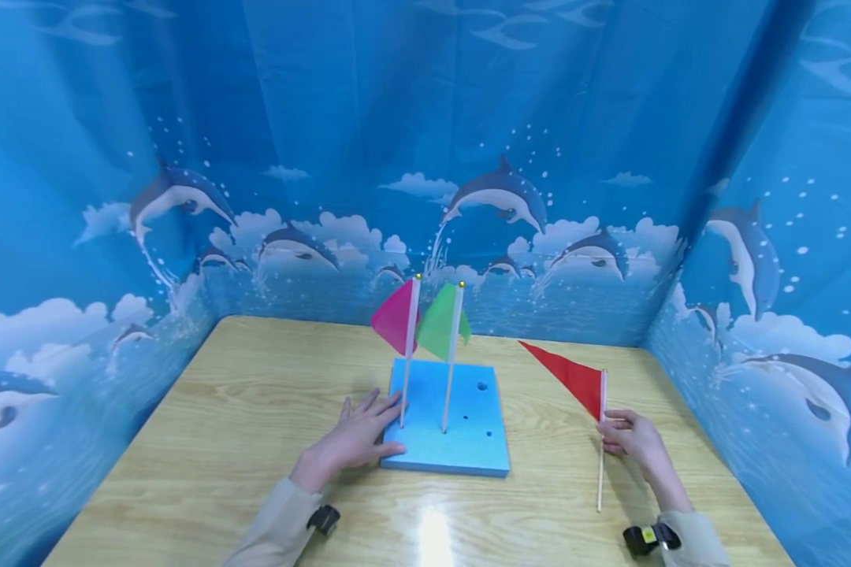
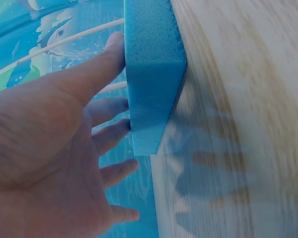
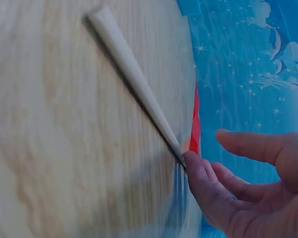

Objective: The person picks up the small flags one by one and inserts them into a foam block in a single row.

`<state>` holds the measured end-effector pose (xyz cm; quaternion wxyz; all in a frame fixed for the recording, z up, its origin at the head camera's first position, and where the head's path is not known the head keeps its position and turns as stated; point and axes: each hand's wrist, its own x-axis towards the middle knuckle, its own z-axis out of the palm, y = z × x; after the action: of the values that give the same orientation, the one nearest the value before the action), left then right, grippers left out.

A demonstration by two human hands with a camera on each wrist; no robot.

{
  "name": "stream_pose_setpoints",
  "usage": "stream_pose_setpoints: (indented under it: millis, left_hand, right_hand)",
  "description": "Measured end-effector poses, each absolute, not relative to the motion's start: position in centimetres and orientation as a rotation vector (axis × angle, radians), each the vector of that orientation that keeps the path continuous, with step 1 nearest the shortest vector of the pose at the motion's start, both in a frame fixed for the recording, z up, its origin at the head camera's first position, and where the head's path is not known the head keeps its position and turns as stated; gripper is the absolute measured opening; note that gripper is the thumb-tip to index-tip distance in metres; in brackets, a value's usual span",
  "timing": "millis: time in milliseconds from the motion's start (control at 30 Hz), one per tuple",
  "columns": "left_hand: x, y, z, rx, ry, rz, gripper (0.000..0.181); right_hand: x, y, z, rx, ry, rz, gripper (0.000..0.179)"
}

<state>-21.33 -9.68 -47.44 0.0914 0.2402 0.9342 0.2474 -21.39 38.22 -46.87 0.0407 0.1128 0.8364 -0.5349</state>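
My left hand (image 1: 352, 438) rests on the left side of a blue foam block (image 1: 443, 463), its fingers spread and fairly straight. In the left wrist view, the thumb (image 2: 102, 62) and two fingers touch the block's face. A magenta flag (image 1: 395, 316) and a green flag (image 1: 440, 323) stand upright with their sticks in the block. My right hand (image 1: 636, 441) is at the stick of a red triangular flag (image 1: 574, 382) lying on the table. In the right wrist view, a fingertip touches the wooden stick (image 3: 139, 79) while the thumb (image 3: 248, 145) stays apart from it.
Several holes, including a larger hole (image 1: 481, 386), show on the right part of the block. The wooden table (image 1: 269, 370) is enclosed at the back and sides by a blue dolphin-print curtain (image 1: 369, 142).
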Motion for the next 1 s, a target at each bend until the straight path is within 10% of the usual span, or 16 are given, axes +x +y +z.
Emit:
stream_pose_setpoints:
  millis: [1000]
  left_hand:
    - [-21.3, -9.5, -47.4, 0.703, 2.768, 0.743, 0.074]
  right_hand:
    - [-22.2, 37.1, -47.1, 0.315, 2.823, -0.843, 0.01]
